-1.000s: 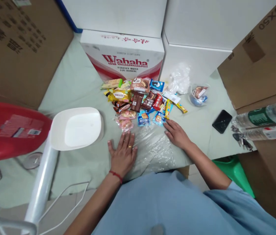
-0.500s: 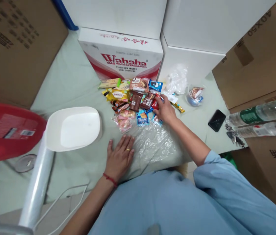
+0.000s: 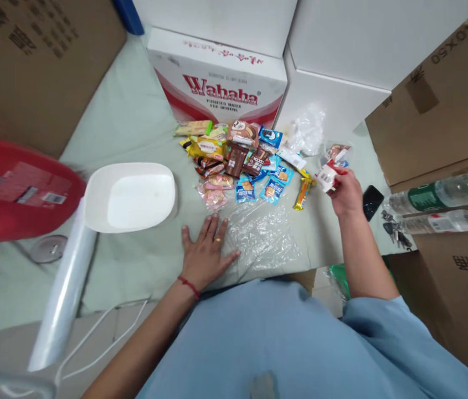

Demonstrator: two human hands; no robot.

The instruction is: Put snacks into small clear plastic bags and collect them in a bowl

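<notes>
Evidently, right hand [image 3: 348, 194] pinches red-and-white plastic packet [image 3: 325, 178] by one end, so could slip; left hand [image 3: 202, 253] splayed, empty.

A carton printed "Wahaha" [image 3: 221, 91] stands at the rear of the cloth-covered table [image 3: 109, 122], adjacent to a white box [image 3: 333, 102]. On the right, a black phone [image 3: 371, 202] lies near a bunch of keys [image 3: 397, 235]. Two clear bottles [image 3: 425, 198], one green-labelled, are positioned beside the keys. A red container [image 3: 18, 191] and a glossy roll [image 3: 61, 299] occupy the left side.
</notes>
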